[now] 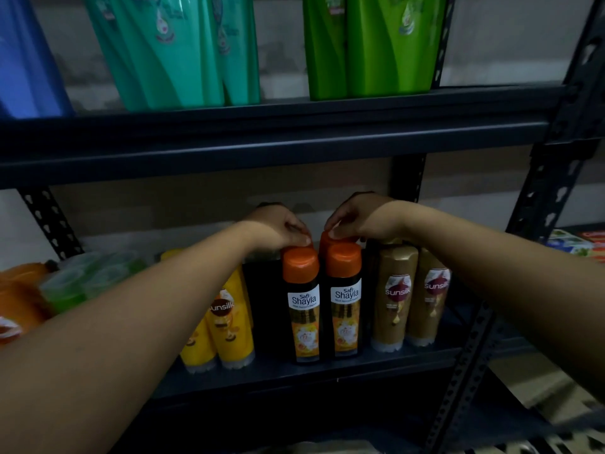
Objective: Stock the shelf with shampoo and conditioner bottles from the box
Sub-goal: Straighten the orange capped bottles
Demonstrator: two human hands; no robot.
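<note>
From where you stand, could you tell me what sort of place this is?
Probably a shop's stockroom or a retail aisle. A dark slotted-metal shelving unit holds hair products grouped by kind: Safi Shayla bottles beside gold Sunsilk bottles, yellow Sunsilk bottles, and large green bottles above.

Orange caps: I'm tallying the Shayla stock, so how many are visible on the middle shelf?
3. Front left orange cap, front right orange cap, and one behind it under the right hand. A fourth may hide under the left hand.

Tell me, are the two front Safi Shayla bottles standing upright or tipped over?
Upright. Both front Safi Shayla bottles stand on their bases on the shelf, orange caps up, labels level.
</note>
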